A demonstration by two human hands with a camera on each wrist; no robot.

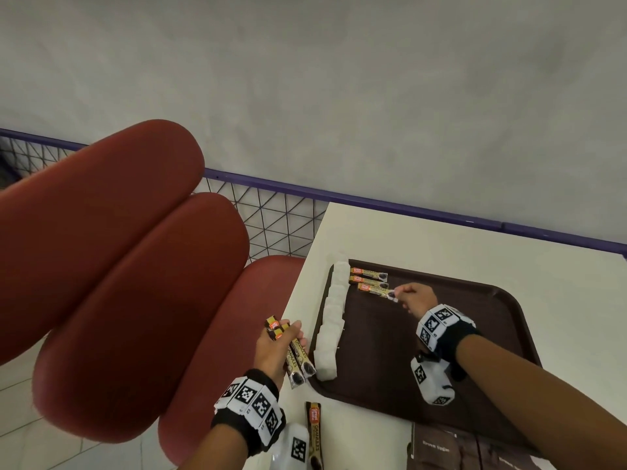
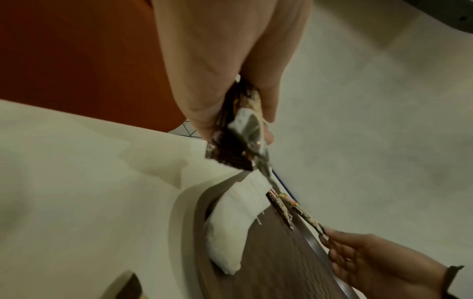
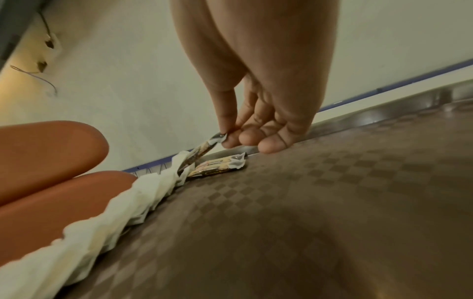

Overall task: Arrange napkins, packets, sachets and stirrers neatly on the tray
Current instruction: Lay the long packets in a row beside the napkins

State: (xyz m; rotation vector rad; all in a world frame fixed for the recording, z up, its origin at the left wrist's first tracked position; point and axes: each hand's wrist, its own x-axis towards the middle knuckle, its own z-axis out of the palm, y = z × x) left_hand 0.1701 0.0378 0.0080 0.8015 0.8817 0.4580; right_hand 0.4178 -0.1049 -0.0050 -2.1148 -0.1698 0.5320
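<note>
Sachets, from the head view: two lie side by side at the far left corner of the brown tray (image 1: 509, 351), just right of the white napkins (image 1: 330, 329) lining its left rim. The right hand (image 1: 415, 298) pinches a third sachet (image 1: 375, 289) beside them. The left hand (image 1: 280, 349), off the tray's left edge, grips a bundle of sachets (image 1: 293, 352).

Left wrist view: curled fingers (image 2: 268, 105) clamp that bundle above the table (image 2: 76, 182).

Right wrist view: thumb and forefinger nip the third sachet's end, tilted above the tray.
</note>
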